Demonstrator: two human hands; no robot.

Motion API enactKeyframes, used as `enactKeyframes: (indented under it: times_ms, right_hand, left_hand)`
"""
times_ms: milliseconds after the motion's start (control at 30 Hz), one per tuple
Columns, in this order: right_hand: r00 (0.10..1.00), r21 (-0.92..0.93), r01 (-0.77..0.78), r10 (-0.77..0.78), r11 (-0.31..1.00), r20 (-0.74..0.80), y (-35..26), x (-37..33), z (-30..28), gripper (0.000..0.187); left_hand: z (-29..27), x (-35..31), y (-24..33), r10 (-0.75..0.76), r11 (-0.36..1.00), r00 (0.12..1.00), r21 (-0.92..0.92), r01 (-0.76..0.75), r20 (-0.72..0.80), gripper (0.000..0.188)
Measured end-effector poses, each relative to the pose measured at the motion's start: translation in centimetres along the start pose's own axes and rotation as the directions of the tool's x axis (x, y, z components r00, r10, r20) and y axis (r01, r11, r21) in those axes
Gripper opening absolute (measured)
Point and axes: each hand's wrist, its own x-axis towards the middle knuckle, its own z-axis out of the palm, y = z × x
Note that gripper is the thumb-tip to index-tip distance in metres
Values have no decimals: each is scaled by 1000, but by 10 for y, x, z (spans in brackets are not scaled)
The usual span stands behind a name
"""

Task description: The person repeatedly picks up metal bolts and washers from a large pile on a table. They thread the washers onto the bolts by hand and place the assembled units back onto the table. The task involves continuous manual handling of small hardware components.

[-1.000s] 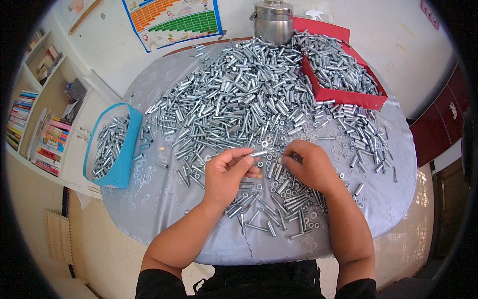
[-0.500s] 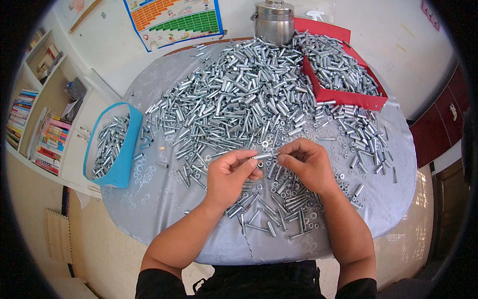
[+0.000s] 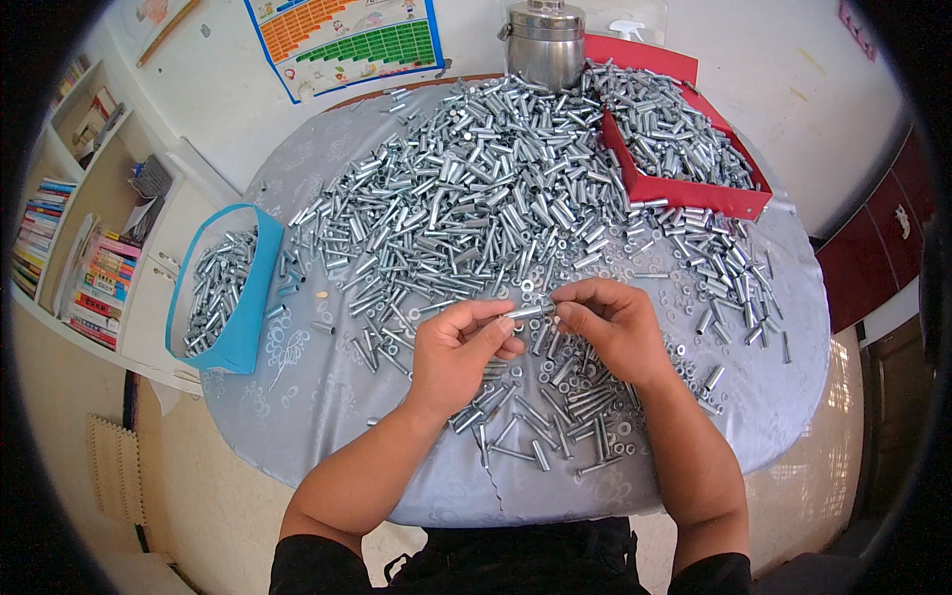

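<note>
Over the near side of the metal heap, my left hand (image 3: 454,355) pinches the left part of a silver expansion bolt (image 3: 528,311) between thumb and fingers. My right hand (image 3: 623,332) has its thumb and index finger closed on the bolt's right end. The bolt lies nearly level between both hands; its tips are covered by my fingers, and whether a nut or washer sits there cannot be made out. Below my hands lie loose bolts (image 3: 585,407), sleeves, nuts and washers. Beyond them rises a large heap of silver sleeves and bolts (image 3: 466,188).
On the left of the table (image 3: 327,436) stands a blue bin (image 3: 260,307) holding metal parts. An open red box (image 3: 694,205), piled with sleeves, sits at the far right beside a steel pot (image 3: 547,50). A bookshelf (image 3: 109,218) stands to the left.
My right thumb and finger have shifted slightly along the bolt's right end, and the bolt has moved a little to the right. My left hand stays almost in place.
</note>
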Motion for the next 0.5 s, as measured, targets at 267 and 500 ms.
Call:
enactKeyframes:
  times_ms: [267, 500]
  right_hand:
    - [997, -79, 43, -39, 996, 63, 3, 0, -3, 16]
    - [997, -91, 70, -66, 993, 47, 9, 1, -2, 16]
  left_hand:
    - [1, 0, 2, -22, 1000, 1000, -19, 23, 12, 21]
    - [1, 0, 2, -24, 999, 1000, -29, 24, 14, 20]
